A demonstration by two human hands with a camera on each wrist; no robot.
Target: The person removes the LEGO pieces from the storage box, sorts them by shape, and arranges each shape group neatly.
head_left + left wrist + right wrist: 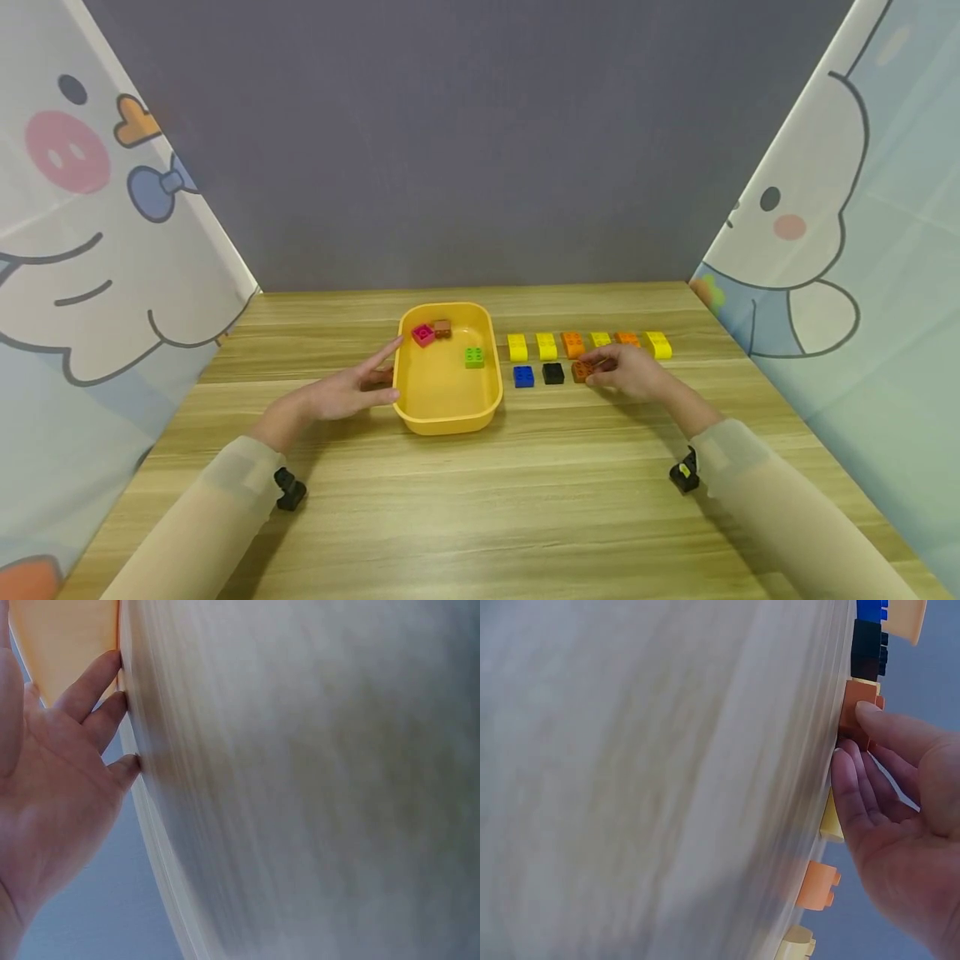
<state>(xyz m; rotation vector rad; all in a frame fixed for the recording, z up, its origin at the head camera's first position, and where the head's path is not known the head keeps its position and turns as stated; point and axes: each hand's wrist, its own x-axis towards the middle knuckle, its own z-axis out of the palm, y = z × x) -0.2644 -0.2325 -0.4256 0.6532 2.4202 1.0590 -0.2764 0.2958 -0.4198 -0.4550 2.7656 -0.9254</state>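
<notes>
My left hand point(341, 392) touches the left side of a yellow plastic bin point(450, 426) with its fingers spread and mostly straight. Inside the bin lie a pink toy brick point(423, 335), a brown one point(442, 329) and a green one point(474, 358). The right hand point(630, 372) pinches a reddish-brown brick point(581, 372) that sits on the table at the end of the front row. In the right wrist view, the thumb lies against this brown brick point(855, 712) and the other fingers are at its near side.
Left of the held brick stand a black brick point(553, 373) and a blue brick point(523, 377). Behind runs a row of yellow bricks point(517, 347) and orange bricks point(573, 344), partly covered by the right hand. A grey panel point(480, 150) closes off the table's back.
</notes>
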